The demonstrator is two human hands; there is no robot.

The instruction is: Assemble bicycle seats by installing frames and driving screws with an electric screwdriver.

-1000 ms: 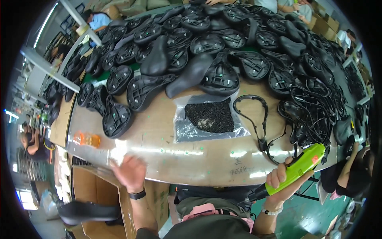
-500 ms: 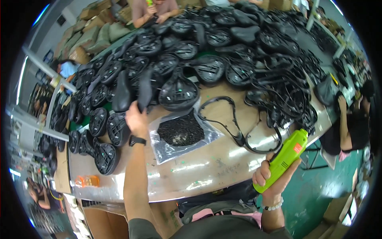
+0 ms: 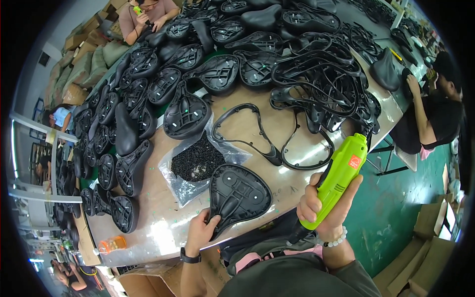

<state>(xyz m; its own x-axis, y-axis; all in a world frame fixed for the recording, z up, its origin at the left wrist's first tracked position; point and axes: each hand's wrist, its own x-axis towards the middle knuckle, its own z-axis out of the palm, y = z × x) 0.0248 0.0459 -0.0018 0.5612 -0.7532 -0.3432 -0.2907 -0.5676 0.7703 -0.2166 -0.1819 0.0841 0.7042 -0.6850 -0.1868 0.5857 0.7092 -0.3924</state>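
My left hand [image 3: 202,229] grips a black bicycle saddle [image 3: 238,193] by its narrow nose, its ribbed underside facing up. The saddle is held over the table's front edge. In my right hand [image 3: 329,208] is a bright green electric screwdriver [image 3: 340,180], fingers wrapped round its body, its dark tip angled down to the left. Beyond the held saddle lies a clear plastic bag [image 3: 180,195] with a heap of small black screws [image 3: 197,159]. Two black saddle-shaped frame rings [image 3: 243,105] rest right of the bag.
Many black saddles [image 3: 185,116] cover the table's far and left parts. More black frame rings [image 3: 316,74] are piled at the right. An orange container [image 3: 113,244] stands at the near left corner. Co-workers [image 3: 147,17] sit across the table and at the right [image 3: 430,109]. Cardboard boxes [image 3: 420,247] lie lower right.
My left hand has drawn a saddle from the pile back toward me, and its underside now shows. The screwdriver stays in my right hand. My view has turned to the right.
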